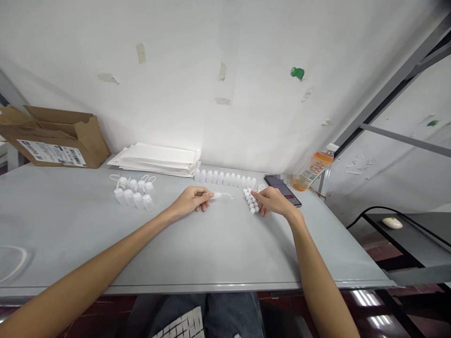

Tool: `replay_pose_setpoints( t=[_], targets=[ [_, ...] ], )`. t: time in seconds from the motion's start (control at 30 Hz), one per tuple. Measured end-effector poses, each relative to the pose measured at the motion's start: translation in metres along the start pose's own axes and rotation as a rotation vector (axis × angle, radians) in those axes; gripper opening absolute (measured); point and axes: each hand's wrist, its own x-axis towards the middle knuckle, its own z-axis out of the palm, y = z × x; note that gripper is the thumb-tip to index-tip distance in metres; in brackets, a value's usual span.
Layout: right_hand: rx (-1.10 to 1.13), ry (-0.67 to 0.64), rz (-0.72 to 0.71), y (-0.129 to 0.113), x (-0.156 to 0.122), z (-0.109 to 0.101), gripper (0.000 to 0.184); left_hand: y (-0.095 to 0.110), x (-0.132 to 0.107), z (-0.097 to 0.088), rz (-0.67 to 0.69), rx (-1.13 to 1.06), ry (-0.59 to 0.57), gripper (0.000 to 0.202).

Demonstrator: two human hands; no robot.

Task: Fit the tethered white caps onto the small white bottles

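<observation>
White plastic parts are scattered across the grey tabletop (pixel 70 234). The left hand (pixel 190 201) is pinching a small white nozzle (pixel 220 195) with a thin looped strap, its fingers closed on the nozzle's end, just above the middle of the tabletop. The right hand (pixel 275 202) is resting beside a double row of tiny white caps (pixel 251 199), with its index finger (pixel 255 194) stretched out and touching them. I cannot tell whether those fingers are gripping a cap. A phone (pixel 282 189) is lying just right of the caps, near an orange drink bottle (pixel 313 170). Farther left, a cluster of strapped white bottles (pixel 132 193) is sitting on the tabletop. A line of white bottles (pixel 225 178) is running along the wall (pixel 176 70), beside a stack of white paper bags (pixel 157 159), and a cardboard box (pixel 56 138) is sitting in the far left corner.
</observation>
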Motion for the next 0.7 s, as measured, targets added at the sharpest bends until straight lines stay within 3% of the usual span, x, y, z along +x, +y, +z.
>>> replay_pose_setpoints(
  t=[0.7],
  targets=[
    [0.090,0.021,-0.020,0.0052,0.0075,0.0042,0.053,-0.0006,0.0001,0.0003,-0.010,-0.001,0.003,0.037]
  ],
)
